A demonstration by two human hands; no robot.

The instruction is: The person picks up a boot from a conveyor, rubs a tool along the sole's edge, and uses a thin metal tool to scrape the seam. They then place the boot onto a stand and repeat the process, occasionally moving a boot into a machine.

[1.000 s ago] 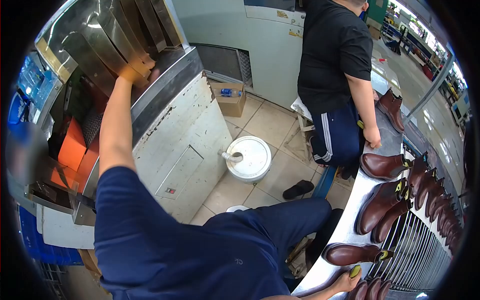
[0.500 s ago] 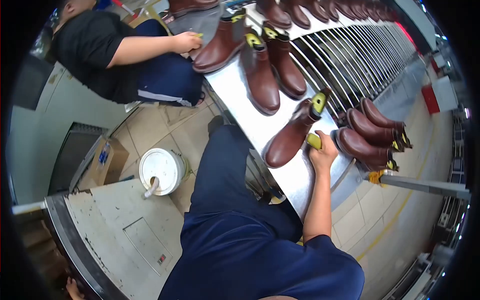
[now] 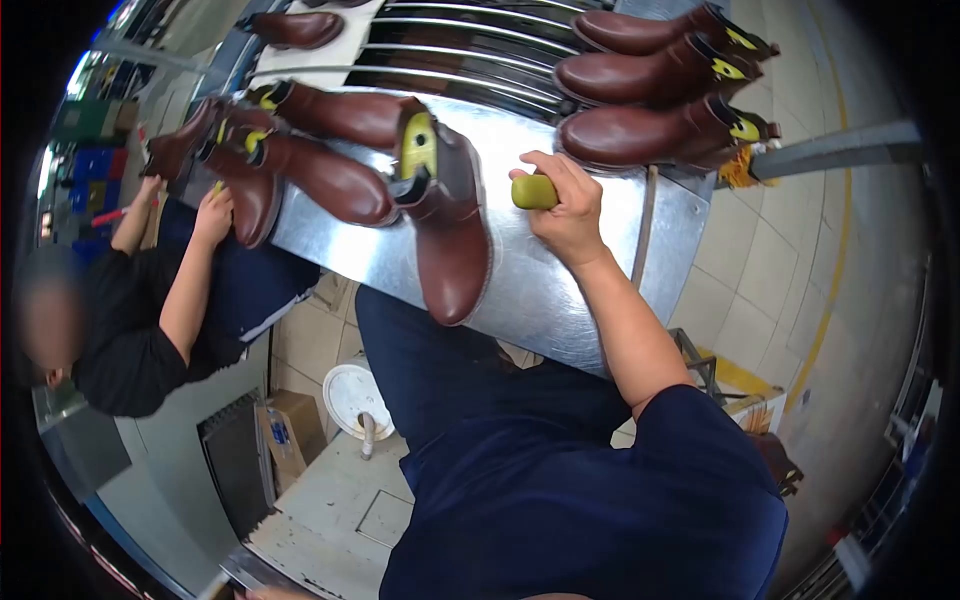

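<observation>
My right hand (image 3: 568, 212) is closed around a small yellow-green block (image 3: 534, 192) above the metal table (image 3: 540, 300). Left of it stands a brown ankle boot (image 3: 452, 262) with a yellow-green lining, its toe toward me; my hand does not touch it. Beyond my hand, several brown boots (image 3: 625, 135) lie side by side at the table's right end. Two more boots (image 3: 325, 180) are on the left part. At the bottom edge shows a sliver of skin (image 3: 272, 593), perhaps my left hand; its fingers cannot be made out.
A co-worker in black (image 3: 130, 350) sits at the left, both hands near other boots (image 3: 243, 195). Metal rails (image 3: 460, 60) run beyond the table. A white bucket (image 3: 350, 395) and a cardboard box (image 3: 297, 430) stand lower left. A grey bar (image 3: 840, 148) juts in at the right.
The view has turned, so the table now lies more crosswise. The nearest boot now stands with its toe toward me. My right hand still holds the yellow-green block, now farther from that boot.
</observation>
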